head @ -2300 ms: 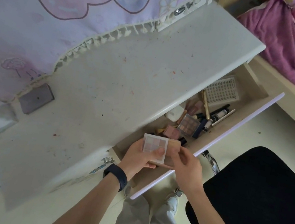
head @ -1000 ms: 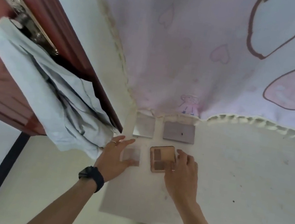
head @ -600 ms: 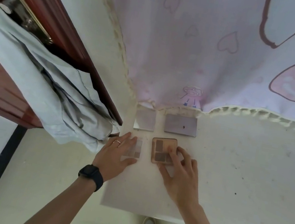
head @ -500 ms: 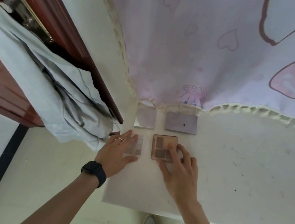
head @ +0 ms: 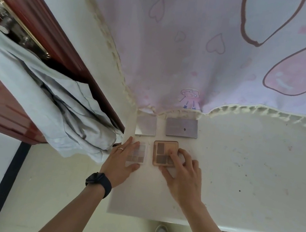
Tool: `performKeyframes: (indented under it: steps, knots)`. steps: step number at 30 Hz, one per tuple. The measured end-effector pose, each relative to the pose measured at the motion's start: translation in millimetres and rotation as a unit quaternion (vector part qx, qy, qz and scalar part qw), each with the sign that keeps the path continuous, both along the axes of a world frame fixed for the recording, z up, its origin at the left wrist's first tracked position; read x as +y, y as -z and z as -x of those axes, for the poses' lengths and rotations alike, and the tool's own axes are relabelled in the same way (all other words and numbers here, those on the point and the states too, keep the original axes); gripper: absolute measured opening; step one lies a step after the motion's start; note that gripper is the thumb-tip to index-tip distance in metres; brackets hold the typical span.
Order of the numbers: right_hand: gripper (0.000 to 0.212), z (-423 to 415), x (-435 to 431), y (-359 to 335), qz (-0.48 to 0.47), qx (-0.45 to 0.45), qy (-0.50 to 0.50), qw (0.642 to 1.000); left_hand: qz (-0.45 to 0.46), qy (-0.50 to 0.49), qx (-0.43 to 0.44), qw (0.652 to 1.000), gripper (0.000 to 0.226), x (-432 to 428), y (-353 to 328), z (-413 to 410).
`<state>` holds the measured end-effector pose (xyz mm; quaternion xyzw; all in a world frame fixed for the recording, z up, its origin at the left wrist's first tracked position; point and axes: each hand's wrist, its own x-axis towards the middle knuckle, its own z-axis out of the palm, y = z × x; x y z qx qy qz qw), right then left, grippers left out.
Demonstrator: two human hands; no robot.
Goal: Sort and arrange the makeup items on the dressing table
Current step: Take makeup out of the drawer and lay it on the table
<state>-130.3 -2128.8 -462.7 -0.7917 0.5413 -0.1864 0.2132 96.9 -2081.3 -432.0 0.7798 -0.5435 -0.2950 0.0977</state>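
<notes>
both arms reach forward, bare and angled in toward each other. left hand (head: 122, 160) lies palm down, fingers straight and close together, thumb out to the right. dark watch (head: 98, 183) on the left wrist, ring (head: 120, 148) on one finger. right hand (head: 184, 175) sits just beside it, palm down too, fingers spread and lightly bent, fingertips pressing down, thumb stretched left.
</notes>
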Motion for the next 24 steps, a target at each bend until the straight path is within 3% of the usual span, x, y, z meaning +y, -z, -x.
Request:
performKeyframes:
  steps: [7, 11, 17, 21, 24]
  knots:
    - [0.080, 9, 2, -13, -0.098, -0.046, -0.011, 0.994, -0.007, 0.003, -0.070, 0.998, 0.080, 0, -16, 16]
    - [0.070, 56, 27, -31, -0.126, -0.115, 0.021, 0.985, 0.042, 0.056, -0.126, 0.990, 0.078, 8, -27, 57]
    - [0.050, 184, 110, -18, -0.133, -0.115, 0.172, 0.969, 0.192, 0.187, -0.056, 0.962, 0.062, 28, -30, 184]
    - [0.033, 267, 161, 7, -0.077, -0.026, 0.300, 0.950, 0.197, 0.311, -0.003, 0.930, 0.045, 43, -20, 271]
    - [0.040, 316, 187, 20, -0.106, 0.080, 0.331, 0.934, 0.103, 0.388, 0.010, 0.916, 0.036, 57, 1, 323]
